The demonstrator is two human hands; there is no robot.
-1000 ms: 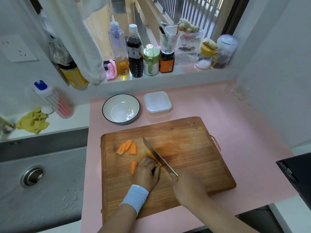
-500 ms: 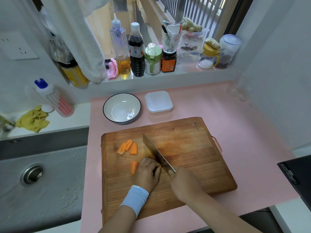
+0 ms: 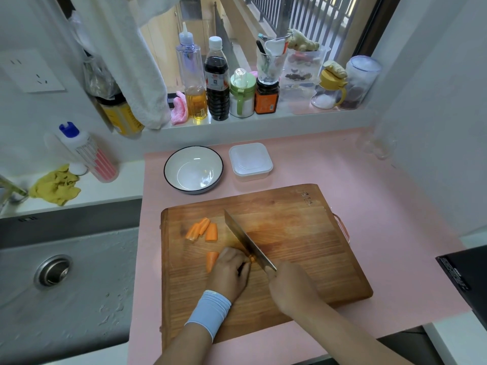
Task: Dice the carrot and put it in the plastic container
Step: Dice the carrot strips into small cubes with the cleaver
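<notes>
On the wooden cutting board (image 3: 303,246) my left hand (image 3: 229,270) curls over a carrot piece (image 3: 211,260), whose orange end sticks out to the left; a small orange bit shows at my fingertips by the blade. My right hand (image 3: 287,288) grips the handle of a cleaver (image 3: 247,241), its edge down on the carrot beside my left fingers. Three cut carrot sticks (image 3: 203,229) lie further back on the board's left part. The white plastic container (image 3: 250,162) stands lidded behind the board.
A white bowl (image 3: 193,169) with a dark rim stands left of the container on the pink mat (image 3: 382,206). A steel sink (image 3: 66,285) lies to the left. Bottles and jars (image 3: 217,80) line the windowsill. A black box (image 3: 466,280) is at the right edge.
The cleaver's blade has shifted slightly between cuts next to my left fingertips. My left hand stays curled on the carrot; the loose sticks have not moved.
</notes>
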